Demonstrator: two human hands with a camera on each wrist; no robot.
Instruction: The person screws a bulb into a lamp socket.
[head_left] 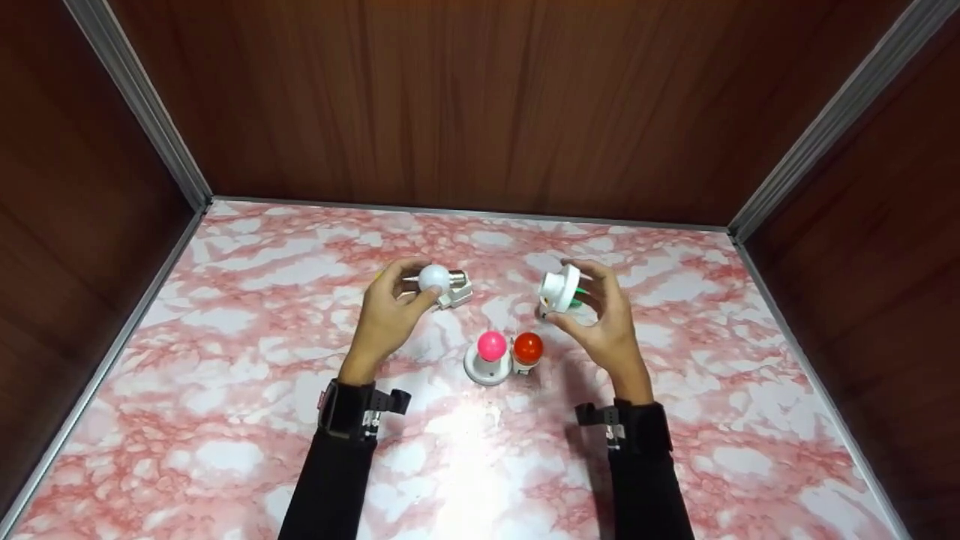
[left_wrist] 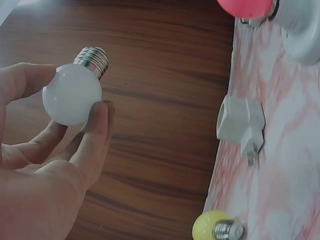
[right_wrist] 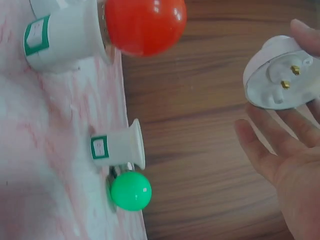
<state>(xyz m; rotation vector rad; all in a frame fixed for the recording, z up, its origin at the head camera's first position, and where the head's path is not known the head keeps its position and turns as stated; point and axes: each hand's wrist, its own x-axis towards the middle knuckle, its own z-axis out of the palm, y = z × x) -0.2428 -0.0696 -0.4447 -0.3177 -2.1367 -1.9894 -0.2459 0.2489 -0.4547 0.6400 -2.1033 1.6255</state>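
In the head view, my left hand (head_left: pixel 384 319) pinches a white light bulb (head_left: pixel 433 278) by its round glass. The bulb's silver screw base points to the right, and in the left wrist view thumb and fingertips sit on opposite sides of the glass (left_wrist: pixel 72 95). My right hand (head_left: pixel 611 330) grips a white round-based lamp holder (head_left: pixel 559 289) at the rim of its base, the socket mouth facing left toward the bulb. Two brass screws show on the holder's underside (right_wrist: pixel 277 80) in the right wrist view. Bulb and holder are held apart.
Between the forearms stand a pink bulb (head_left: pixel 492 346) in a round-based holder (head_left: pixel 480 373) and a red bulb (head_left: pixel 528 348) in a white holder. A white plug-in socket (left_wrist: pixel 240 120) and yellow bulb (left_wrist: pixel 209 226) lie left; another holder (right_wrist: pixel 117 148) and green bulb (right_wrist: pixel 131 191) are right.
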